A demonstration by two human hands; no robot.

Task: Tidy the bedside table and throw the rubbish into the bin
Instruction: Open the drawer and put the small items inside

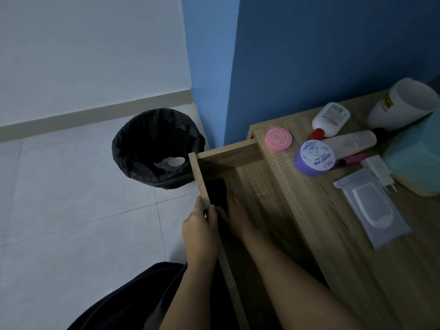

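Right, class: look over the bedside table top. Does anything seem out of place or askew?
Yes. The white glue bottle and cream tube lie on their sides, and the purple jar is tipped over. A charger plug sits loose beside the wipes pack. The drawer stands open.

Matt wood-grain bedside table point(309, 210)

Bedroom: bedside table point(309, 210) with toiletries, lined bin point(152, 139).
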